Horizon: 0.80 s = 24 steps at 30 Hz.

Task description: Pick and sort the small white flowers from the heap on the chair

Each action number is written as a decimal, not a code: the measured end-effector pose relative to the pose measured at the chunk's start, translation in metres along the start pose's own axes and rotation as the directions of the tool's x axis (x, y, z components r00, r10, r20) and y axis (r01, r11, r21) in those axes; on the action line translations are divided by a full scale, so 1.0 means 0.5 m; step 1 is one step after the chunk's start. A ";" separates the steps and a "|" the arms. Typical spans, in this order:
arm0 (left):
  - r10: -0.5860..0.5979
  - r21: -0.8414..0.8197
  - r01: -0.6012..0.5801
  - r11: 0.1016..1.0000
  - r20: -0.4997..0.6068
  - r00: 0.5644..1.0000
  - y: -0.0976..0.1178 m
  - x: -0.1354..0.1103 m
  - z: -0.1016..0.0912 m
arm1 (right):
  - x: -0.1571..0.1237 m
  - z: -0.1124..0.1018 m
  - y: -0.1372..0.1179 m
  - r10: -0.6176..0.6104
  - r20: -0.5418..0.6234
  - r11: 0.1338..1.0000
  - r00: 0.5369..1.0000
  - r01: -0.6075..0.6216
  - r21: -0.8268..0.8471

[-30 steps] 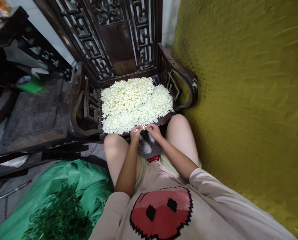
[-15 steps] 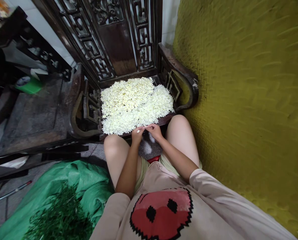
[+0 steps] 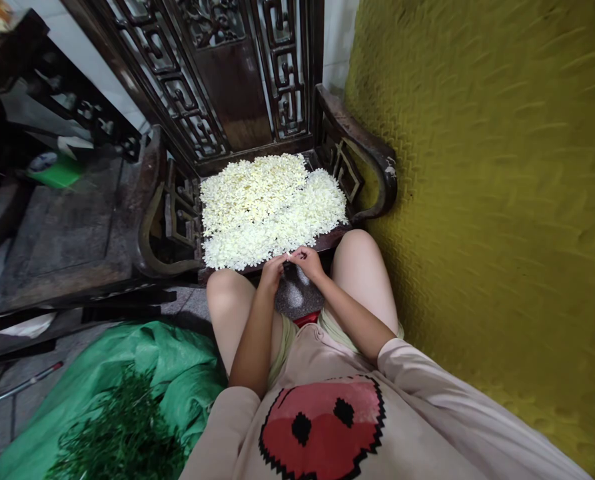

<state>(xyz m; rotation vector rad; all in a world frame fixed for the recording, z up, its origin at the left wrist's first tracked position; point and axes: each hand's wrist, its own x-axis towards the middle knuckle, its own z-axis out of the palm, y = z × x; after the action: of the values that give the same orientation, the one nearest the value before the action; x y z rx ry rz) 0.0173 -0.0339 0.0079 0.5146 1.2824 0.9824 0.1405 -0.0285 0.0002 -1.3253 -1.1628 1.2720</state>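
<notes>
Item: single white flower (image 3: 288,255), at the front edge of a carved wooden chair (image 3: 370,152), just beside the heap of white blossoms (image 3: 270,207) on its seat. Left hand (image 3: 272,271) and right hand (image 3: 308,261): fingertips meeting, each grip narrow, pinching that flower.

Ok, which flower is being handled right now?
Find the dark carved chair beside the yellow-green wall; small white flowers cover its seat. At the seat's front edge the left hand and right hand meet. The flower pinched between their fingertips is the only one held.
</notes>
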 end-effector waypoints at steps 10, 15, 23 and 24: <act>-0.029 -0.098 0.035 0.995 0.061 0.998 0.002 0.002 -0.002 | -0.002 0.011 -0.006 0.139 0.039 0.967 0.990 -0.144 0.210; 0.009 -0.125 0.002 0.992 0.091 0.996 0.003 -0.002 0.002 | -0.001 0.010 -0.005 0.233 0.127 0.907 0.964 -0.263 0.330; 0.085 -0.093 -0.077 0.993 0.088 0.993 0.007 -0.005 0.007 | -0.002 0.003 -0.009 0.306 0.237 0.794 0.922 -0.385 0.471; 0.092 -0.089 -0.084 0.993 0.085 0.992 0.007 -0.005 0.007 | -0.001 0.003 -0.008 0.310 0.235 0.789 0.921 -0.387 0.477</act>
<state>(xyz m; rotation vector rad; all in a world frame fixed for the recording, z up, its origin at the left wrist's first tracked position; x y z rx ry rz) 0.0197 -0.0334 0.0128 0.5467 1.1419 1.0712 0.1389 -0.0286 0.0043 -1.0741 -0.5983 1.8266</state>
